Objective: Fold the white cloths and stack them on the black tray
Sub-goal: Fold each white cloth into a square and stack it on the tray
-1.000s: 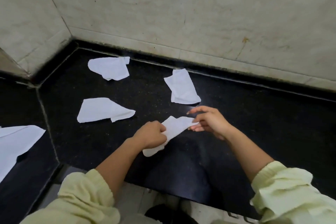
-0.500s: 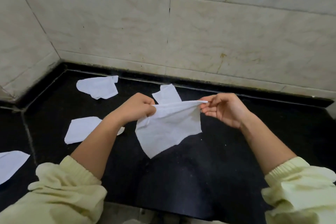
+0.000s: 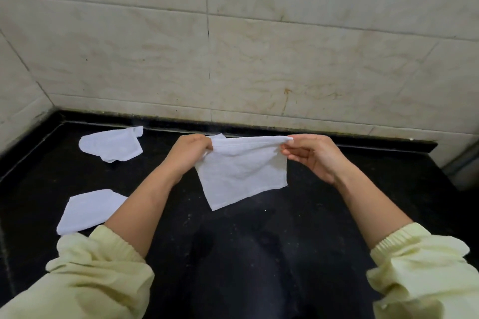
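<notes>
Above the black bench (image 3: 324,215), near its rear edge, a white cloth (image 3: 243,171) hangs stretched between both hands. The left grip (image 3: 190,149) is curled tightly round the cloth's upper left corner. The right grip (image 3: 311,155) pinches the upper right corner between thumb and fingertips, its other fingers loosely bent. The cloth's lower edge hangs slanted. A crumpled cloth (image 3: 111,145) lies toward the rear left corner, and a flatter cloth (image 3: 88,211) lies near the left edge, partly hidden behind the left forearm.
</notes>
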A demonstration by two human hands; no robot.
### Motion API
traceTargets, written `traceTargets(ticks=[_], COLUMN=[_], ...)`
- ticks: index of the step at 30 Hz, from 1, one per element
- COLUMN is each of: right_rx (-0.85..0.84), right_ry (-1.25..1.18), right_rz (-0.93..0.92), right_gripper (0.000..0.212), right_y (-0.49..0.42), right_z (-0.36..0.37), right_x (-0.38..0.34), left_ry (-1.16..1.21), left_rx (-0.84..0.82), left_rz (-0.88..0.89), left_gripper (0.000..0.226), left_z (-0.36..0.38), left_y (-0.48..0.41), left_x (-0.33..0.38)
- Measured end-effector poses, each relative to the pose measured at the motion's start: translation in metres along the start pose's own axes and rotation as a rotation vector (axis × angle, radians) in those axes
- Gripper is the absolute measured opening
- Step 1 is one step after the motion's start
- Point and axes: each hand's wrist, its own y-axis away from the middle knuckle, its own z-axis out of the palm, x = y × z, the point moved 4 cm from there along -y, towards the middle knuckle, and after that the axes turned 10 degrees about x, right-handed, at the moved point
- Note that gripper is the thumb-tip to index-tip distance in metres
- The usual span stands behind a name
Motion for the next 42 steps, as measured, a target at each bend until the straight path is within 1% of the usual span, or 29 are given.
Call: traceTargets(ticks=[4,6,9,11,14,16,18,20,23,25,27,30,33,36,38,42], right_rx=[0.074,0.072,0.069,0.112,0.175,0.204,0.22,0.206,0.17,0.148,0.116,0.045,-0.033,-0.097,-0.115,-0.127], right_ry=[-0.02,-0.013,0.022,0.048,0.178,0.241,0.223,0.172,0.184,0.22,0.225,0.266,0.303,0.317,0.408,0.512], right_rz=[-0.027,-0.027,-0.04,-0.043,-0.027,-0.043,-0.06,-0.061,-0.062,-0.06,-0.026,0.106,0.271,0.429,0.476,0.52], right_gripper=[0.012,0.011,0.009,0.008,0.003,0.002,0.003,0.004,0.005,0.003,0.004,0.011,0.008,0.013,0.012,0.002], right_y=[-0.01,-0.012,-0.016,-0.021,-0.033,-0.038,-0.04,-0.038,-0.033,-0.029,-0.026,-0.019,-0.01,0.0,0.006,0.017], right_z=[-0.012,-0.017,-0.024,-0.03,-0.037,-0.04,-0.044,-0.047,-0.057,-0.066,-0.077,-0.09,-0.099,-0.107,-0.112,-0.114], right_x=[-0.004,-0.007,-0.008,-0.006,0.0,0.002,0.0,-0.006,-0.008,-0.003,0.01,0.04,0.073,0.104,0.125,0.158], left_ry=[-0.37,-0.428,-0.391,-0.349,-0.371,-0.368,-0.29,-0.163,-0.009,0.032,0.029,-0.004,-0.042,-0.073,-0.094,-0.163], left_rx=[0.032,0.043,0.087,0.119,0.125,0.147,0.174,0.16,0.107,0.07,-0.026,-0.189,-0.331,-0.475,-0.518,-0.521], left_rz=[0.22,0.256,0.27,0.267,0.338,0.391,0.412,0.408,0.357,0.304,0.242,0.122,0.031,-0.086,-0.153,-0.253], left_gripper=[0.009,0.007,0.01,0.013,0.021,0.02,0.018,0.016,0.012,0.012,0.011,0.015,0.017,0.015,0.017,0.018], left_z=[0.008,0.012,0.016,0.019,0.029,0.032,0.031,0.028,0.023,0.02,0.022,0.032,0.044,0.056,0.062,0.071], left_y=[-0.007,-0.008,-0.013,-0.018,-0.025,-0.028,-0.031,-0.028,-0.017,-0.01,-0.002,0.012,0.024,0.037,0.046,0.055], left_x=[0.003,0.004,0.009,0.01,0.012,0.013,0.013,0.016,0.017,0.012,-0.001,-0.025,-0.046,-0.067,-0.086,-0.119])
